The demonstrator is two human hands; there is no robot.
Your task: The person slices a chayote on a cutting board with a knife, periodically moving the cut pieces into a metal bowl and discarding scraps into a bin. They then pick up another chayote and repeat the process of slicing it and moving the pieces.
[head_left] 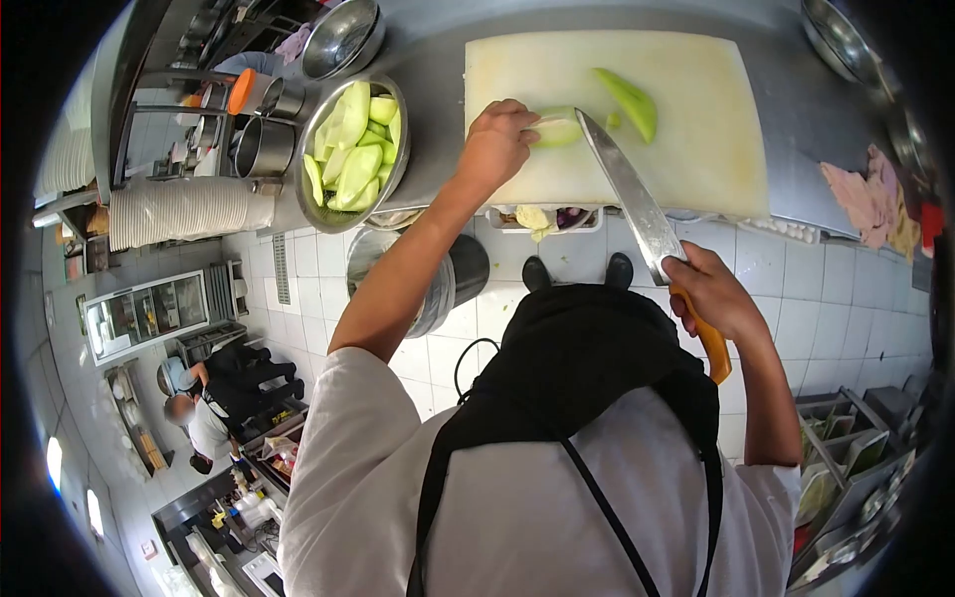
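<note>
My left hand (pixel 500 144) grips the end of a pale green vegetable piece (pixel 557 127) lying on the white cutting board (pixel 686 174). In my right hand (pixel 714 289) is a large kitchen knife (pixel 634 197), held by its yellow-orange handle. The blade slants across the board's front edge, and its tip is at the right end of the piece. A longer green wedge (pixel 632 102) and a small green scrap (pixel 613 120) lie farther right on the board. To the left of my hand, a metal bowl (pixel 399 164) holds several cut pieces of the same pale green vegetable.
Metal bowls (pixel 343 40) stand at the back left, near stacked white plates (pixel 179 214). A pink cloth (pixel 863 194) lies on the counter's right. Below the counter are a bin (pixel 468 269) and a tray with food scraps (pixel 542 221). People (pixel 234 388) are at far left.
</note>
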